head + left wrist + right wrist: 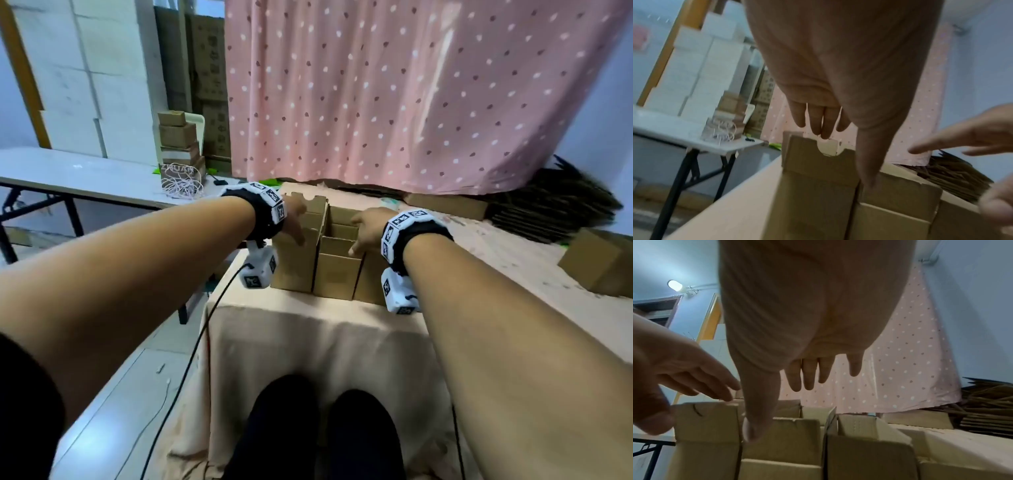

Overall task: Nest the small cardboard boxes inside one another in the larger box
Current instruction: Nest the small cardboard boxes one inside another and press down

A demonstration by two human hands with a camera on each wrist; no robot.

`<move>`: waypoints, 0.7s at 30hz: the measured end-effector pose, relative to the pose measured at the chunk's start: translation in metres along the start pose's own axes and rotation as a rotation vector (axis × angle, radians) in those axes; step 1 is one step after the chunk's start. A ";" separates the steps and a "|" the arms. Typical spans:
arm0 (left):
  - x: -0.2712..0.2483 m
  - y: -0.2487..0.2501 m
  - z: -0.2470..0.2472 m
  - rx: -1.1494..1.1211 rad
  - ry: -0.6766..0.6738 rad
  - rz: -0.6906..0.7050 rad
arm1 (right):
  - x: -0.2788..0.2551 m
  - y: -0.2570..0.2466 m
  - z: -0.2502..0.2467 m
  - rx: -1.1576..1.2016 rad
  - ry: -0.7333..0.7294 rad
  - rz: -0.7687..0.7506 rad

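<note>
Both your hands are at the cluster of open cardboard boxes (322, 250) near the front edge of the cloth-covered tabletop (308, 329). Your left hand (294, 219) reaches over the tall left box (296, 260), fingers straight and spread above its notched flap (826, 146), thumb (869, 170) pointing down into the gap beside it. Your right hand (366, 229) hovers over the middle box (337, 274), fingers extended, thumb (756, 418) down at its rim. Neither grip has closed on anything: both are apart, holding nothing.

You seem to be at the stage of choosing and taking hold of a small box to drop into a larger one. The boxes stand side by side, walls touching; how many are already nested I cannot tell from here.

Next, pinch one wall of a small box between thumb and fingers, lift it clear of its neighbours, and use the other hand to steady the receiving box and keep its flaps out of the way. Line up the corners before lowering; thin cardboard catches and buckles easily.

More boxes (599, 263) wait further right.
</note>
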State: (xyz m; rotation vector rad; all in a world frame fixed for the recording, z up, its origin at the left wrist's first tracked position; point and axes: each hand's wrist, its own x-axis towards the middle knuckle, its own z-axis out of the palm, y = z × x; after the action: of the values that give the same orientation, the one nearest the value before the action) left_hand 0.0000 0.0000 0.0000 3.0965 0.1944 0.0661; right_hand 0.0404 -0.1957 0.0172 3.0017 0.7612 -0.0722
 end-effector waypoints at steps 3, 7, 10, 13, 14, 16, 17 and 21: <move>0.003 0.006 0.007 -0.037 -0.004 -0.006 | 0.011 -0.004 0.006 0.018 -0.022 -0.025; 0.017 0.012 0.016 0.003 -0.057 0.000 | 0.022 -0.003 0.023 0.037 -0.025 -0.062; 0.028 0.017 0.023 0.058 -0.093 -0.021 | 0.028 0.002 0.034 0.006 0.022 -0.058; 0.035 0.026 0.030 0.089 -0.105 -0.041 | 0.030 0.007 0.041 -0.004 0.009 -0.042; 0.037 0.028 0.033 0.105 -0.110 -0.043 | 0.031 0.009 0.043 0.009 0.004 -0.035; 0.042 0.028 0.038 0.115 -0.096 -0.058 | 0.034 0.013 0.046 0.030 0.009 -0.023; 0.043 0.026 0.040 0.120 -0.103 -0.069 | 0.035 0.014 0.048 0.030 0.010 -0.020; 0.070 0.013 0.055 0.136 -0.133 -0.123 | 0.042 0.013 0.055 0.019 0.019 -0.019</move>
State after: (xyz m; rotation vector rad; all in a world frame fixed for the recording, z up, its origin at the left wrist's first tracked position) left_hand 0.0736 -0.0057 -0.0514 3.1988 0.3994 -0.1625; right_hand 0.0812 -0.1903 -0.0393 3.0180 0.7958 -0.0515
